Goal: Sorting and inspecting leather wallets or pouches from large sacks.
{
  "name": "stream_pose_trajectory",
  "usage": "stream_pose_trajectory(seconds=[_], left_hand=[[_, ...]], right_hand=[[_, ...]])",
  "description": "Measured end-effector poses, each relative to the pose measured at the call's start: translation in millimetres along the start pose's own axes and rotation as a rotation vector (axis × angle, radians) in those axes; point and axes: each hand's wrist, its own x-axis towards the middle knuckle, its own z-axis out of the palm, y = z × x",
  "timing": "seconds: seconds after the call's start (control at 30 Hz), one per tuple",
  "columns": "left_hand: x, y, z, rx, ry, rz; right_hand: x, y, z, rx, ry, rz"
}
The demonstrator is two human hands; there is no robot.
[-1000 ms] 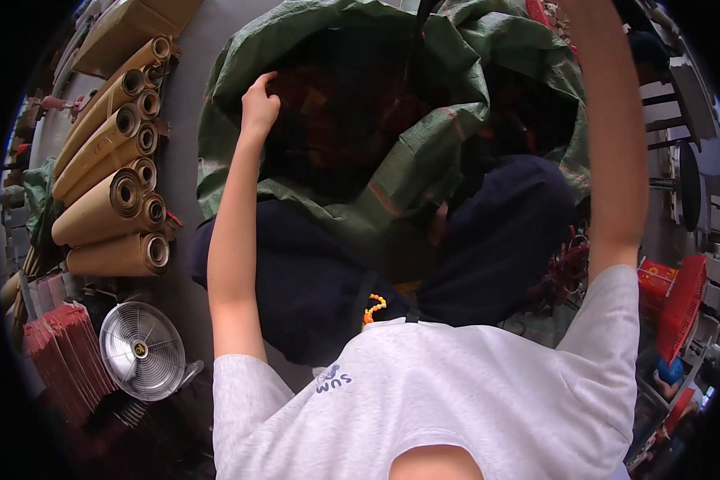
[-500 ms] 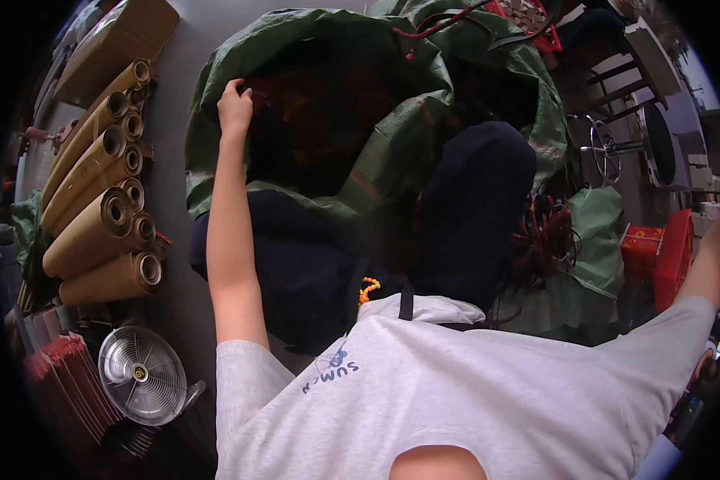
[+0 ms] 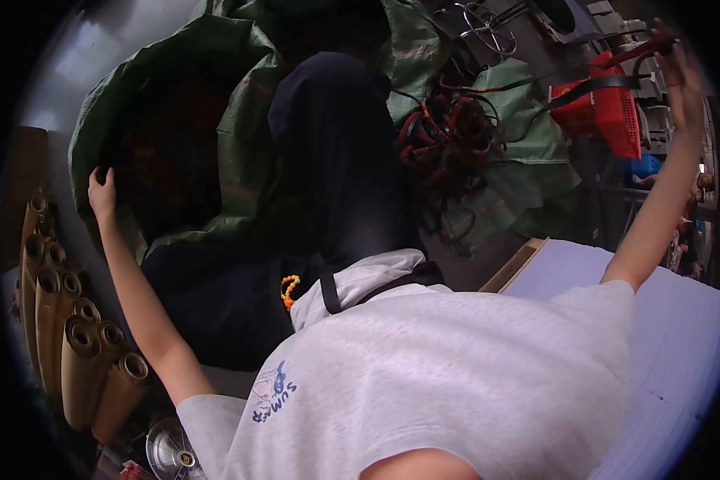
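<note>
My left hand [image 3: 101,189] grips the rim of a big green woven sack [image 3: 216,104] that lies open, with dark, reddish contents inside. My right hand [image 3: 680,70] is stretched out high at the far right. It is closed on a red and black cable [image 3: 616,68] that runs left toward a tangled heap of red and black cables [image 3: 448,132]. That heap lies on green sheeting [image 3: 528,160]. My dark trouser legs [image 3: 328,160] lie between the sack and the cable heap.
Several brown cardboard tubes [image 3: 72,336] are stacked at the left. A round metal fan part [image 3: 172,452] sits at the bottom left. A red crate [image 3: 608,108] stands near my right hand. A pale lilac board [image 3: 680,320] lies at the right, with wire racks [image 3: 488,16] at the top.
My right arm has swung from above the sack out to the far right and now holds a cable. The view has turned right. My left hand stays on the sack rim.
</note>
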Motion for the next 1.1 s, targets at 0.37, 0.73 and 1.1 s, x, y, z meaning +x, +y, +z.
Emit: stream_pose_trajectory(seconds=[0.37, 0.73, 1.1], left_hand=[[-34.6, 28.7, -44.2, -0.137, -0.336, 0.214], [-66.5, 128.6, -66.1, 0.013, -0.370, 0.333], [-87.0, 167.1, -47.5, 0.085, -0.687, 0.276]], right_hand=[[-20.1, 95.3, 239.6, -0.244, -0.669, -0.161], [-253.1, 220.5, 595.8, -1.250, -1.892, 0.102], [-247.1, 167.9, 606.8, -1.367, -2.011, -0.173]])
